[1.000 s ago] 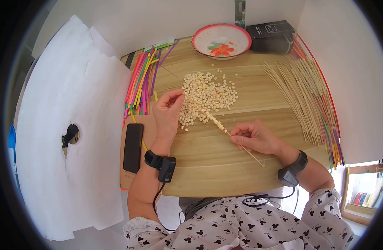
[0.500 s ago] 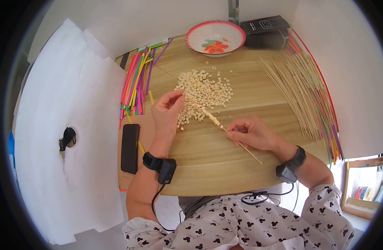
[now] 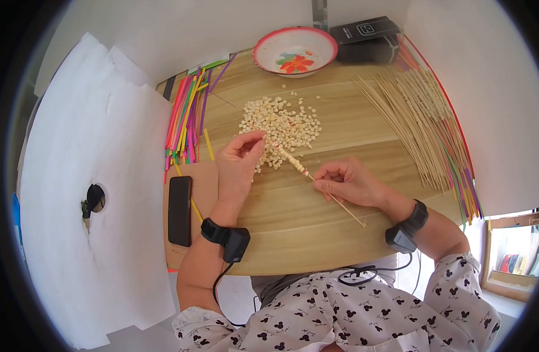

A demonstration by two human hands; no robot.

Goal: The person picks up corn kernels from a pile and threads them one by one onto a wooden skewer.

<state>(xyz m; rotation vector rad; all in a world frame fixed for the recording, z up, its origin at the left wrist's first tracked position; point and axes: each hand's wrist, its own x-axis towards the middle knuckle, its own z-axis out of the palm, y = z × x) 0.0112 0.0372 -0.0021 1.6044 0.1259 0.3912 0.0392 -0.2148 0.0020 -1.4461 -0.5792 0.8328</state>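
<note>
My right hand (image 3: 352,183) pinches a thin wooden skewer (image 3: 352,216) between thumb and fingers. The skewer slants up and left, its lower end pointing toward me. Small pale pieces, a few with red marks, are threaded in a row (image 3: 294,162) along its upper part. My left hand (image 3: 239,164) is closed in a pinch near the skewer's far end; whatever lies between its fingertips is too small to make out. Behind that hand a pile of pale, kernel-like pieces (image 3: 286,122) is spread on the wooden table (image 3: 304,234).
A red-rimmed bowl (image 3: 266,47) stands at the back beside black boxes (image 3: 364,30). Many skewers (image 3: 398,126) lie at the right, some threaded. Coloured strips (image 3: 190,111) and a phone (image 3: 179,211) on brown card (image 3: 206,176) are at the left. White panels (image 3: 134,176) flank the table.
The whole view has shifted slightly, moving the table's contents a little to the left. My left fingertips are slightly closer to the skewer's far end. My right hand keeps its pinch on the skewer.
</note>
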